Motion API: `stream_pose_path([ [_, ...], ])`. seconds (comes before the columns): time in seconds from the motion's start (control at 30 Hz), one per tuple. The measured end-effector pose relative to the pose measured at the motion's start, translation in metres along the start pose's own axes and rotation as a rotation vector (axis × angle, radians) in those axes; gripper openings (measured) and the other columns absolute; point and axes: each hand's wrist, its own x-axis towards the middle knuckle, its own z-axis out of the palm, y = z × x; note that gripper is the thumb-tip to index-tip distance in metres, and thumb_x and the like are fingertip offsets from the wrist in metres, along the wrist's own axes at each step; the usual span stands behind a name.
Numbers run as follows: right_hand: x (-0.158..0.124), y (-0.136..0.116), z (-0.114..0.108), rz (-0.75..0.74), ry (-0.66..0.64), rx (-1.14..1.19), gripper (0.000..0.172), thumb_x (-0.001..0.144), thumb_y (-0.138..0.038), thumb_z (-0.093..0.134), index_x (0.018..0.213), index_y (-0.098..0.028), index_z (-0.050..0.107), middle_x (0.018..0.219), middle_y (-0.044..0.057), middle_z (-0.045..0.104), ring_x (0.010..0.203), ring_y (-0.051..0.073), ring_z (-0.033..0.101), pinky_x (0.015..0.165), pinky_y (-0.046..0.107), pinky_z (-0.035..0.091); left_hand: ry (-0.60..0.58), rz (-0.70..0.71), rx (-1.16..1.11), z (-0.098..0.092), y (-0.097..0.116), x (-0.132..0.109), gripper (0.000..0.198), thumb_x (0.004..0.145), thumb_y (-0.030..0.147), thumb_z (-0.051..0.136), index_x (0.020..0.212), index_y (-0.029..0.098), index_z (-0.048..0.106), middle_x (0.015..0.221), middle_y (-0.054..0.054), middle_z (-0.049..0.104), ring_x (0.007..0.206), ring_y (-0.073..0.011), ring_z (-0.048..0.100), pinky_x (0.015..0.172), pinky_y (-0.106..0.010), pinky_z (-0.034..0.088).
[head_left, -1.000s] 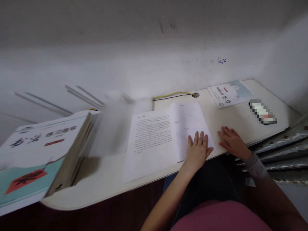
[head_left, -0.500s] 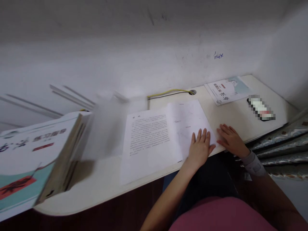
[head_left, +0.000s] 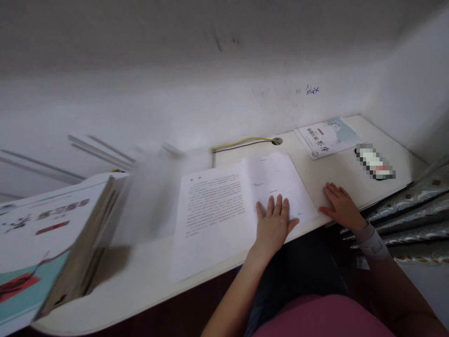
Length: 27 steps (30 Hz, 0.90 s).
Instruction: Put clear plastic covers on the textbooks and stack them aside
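An open book (head_left: 213, 238) lies on the white desk, its left page full of printed lines and its right page mostly blank with faint marks. My left hand (head_left: 272, 224) rests flat on the lower part of the right page, palm down and fingers spread. Just beyond that page's lower right edge, my right hand (head_left: 339, 206) lies on the desk near its front edge. Its fingers are stretched out and nothing is in it; a grey band (head_left: 371, 241) circles the wrist.
Behind my right hand lie a closed booklet (head_left: 324, 138) and a phone (head_left: 374, 162) with a blurred-out screen. A stack of booklets (head_left: 52, 224) stands at the left. A yellow cable (head_left: 245, 140) runs to a hole by the wall. Patterned folded fabric (head_left: 414, 201) hangs at the right.
My left hand has slid left across the right page, toward the middle of the book. My right hand has shifted only slightly. The view has tilted a little.
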Motion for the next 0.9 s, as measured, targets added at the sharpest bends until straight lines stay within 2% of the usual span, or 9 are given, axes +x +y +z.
stream_pose_path([
  [0.27, 0.0, 0.003, 0.002, -0.011, 0.018, 0.025, 0.067, 0.089, -0.058, 0.034, 0.135, -0.01, 0.042, 0.137, 0.019, 0.047, 0.13, 0.029, 0.039, 0.104, 0.048, 0.03, 0.001, 0.086, -0.05, 0.002, 0.003, -0.002, 0.06, 0.09, 0.052, 0.033, 0.139, 0.018, 0.037, 0.145, -0.014, 0.035, 0.135, -0.0319, 0.029, 0.105, -0.063, 0.022],
  [0.47, 0.0, 0.005, 0.003, -0.011, 0.014, 0.005, 0.069, 0.088, -0.059, 0.036, 0.133, -0.008, 0.043, 0.137, 0.02, 0.046, 0.13, 0.029, 0.038, 0.104, 0.048, 0.031, -0.023, 0.092, -0.082, 0.004, 0.008, 0.005, 0.062, 0.09, 0.053, 0.033, 0.139, 0.016, 0.036, 0.147, -0.013, 0.032, 0.136, -0.0315, 0.026, 0.106, -0.061, 0.022],
  [0.63, -0.001, 0.009, 0.005, -0.026, 0.024, 0.005, 0.069, 0.088, -0.059, 0.035, 0.131, -0.007, 0.045, 0.135, 0.021, 0.047, 0.128, 0.029, 0.04, 0.103, 0.048, 0.032, -0.028, 0.162, -0.119, -0.003, 0.006, 0.004, 0.061, 0.091, 0.051, 0.032, 0.14, 0.016, 0.035, 0.148, -0.011, 0.032, 0.137, -0.0292, 0.026, 0.108, -0.058, 0.022],
  [0.7, -0.003, 0.011, 0.006, -0.036, 0.035, 0.01, 0.068, 0.088, -0.059, 0.035, 0.131, -0.007, 0.044, 0.135, 0.021, 0.048, 0.128, 0.03, 0.041, 0.103, 0.049, 0.033, 0.034, 0.158, -0.137, -0.01, -0.009, -0.003, 0.055, 0.092, 0.047, 0.033, 0.14, 0.018, 0.034, 0.147, -0.01, 0.033, 0.136, -0.0256, 0.028, 0.108, -0.053, 0.025],
  [0.73, -0.004, 0.012, 0.006, -0.039, 0.051, 0.01, 0.068, 0.088, -0.059, 0.034, 0.132, -0.008, 0.043, 0.135, 0.021, 0.048, 0.128, 0.03, 0.041, 0.102, 0.05, 0.033, 0.092, 0.107, -0.139, -0.014, -0.021, -0.009, 0.052, 0.093, 0.042, 0.033, 0.14, 0.019, 0.034, 0.147, -0.011, 0.034, 0.136, -0.0242, 0.03, 0.108, -0.05, 0.027],
  [0.83, -0.005, 0.006, 0.002, -0.063, 0.14, 0.002, 0.061, 0.091, -0.052, 0.034, 0.135, -0.011, 0.041, 0.139, 0.019, 0.044, 0.131, 0.03, 0.037, 0.103, 0.05, 0.032, 0.326, -0.222, -0.107, -0.022, -0.077, -0.036, 0.044, 0.093, 0.028, 0.034, 0.134, 0.015, 0.043, 0.142, -0.015, 0.042, 0.131, -0.0244, 0.039, 0.104, -0.045, 0.035],
  [0.9, -0.002, -0.008, -0.003, -0.129, 0.19, 0.006, 0.054, 0.093, -0.045, 0.034, 0.136, -0.014, 0.04, 0.139, 0.016, 0.044, 0.132, 0.028, 0.035, 0.105, 0.049, 0.03, 0.43, -0.482, -0.074, -0.023, -0.121, -0.062, 0.043, 0.091, 0.026, 0.035, 0.128, 0.009, 0.048, 0.136, -0.021, 0.047, 0.124, -0.0281, 0.046, 0.098, -0.045, 0.041],
])
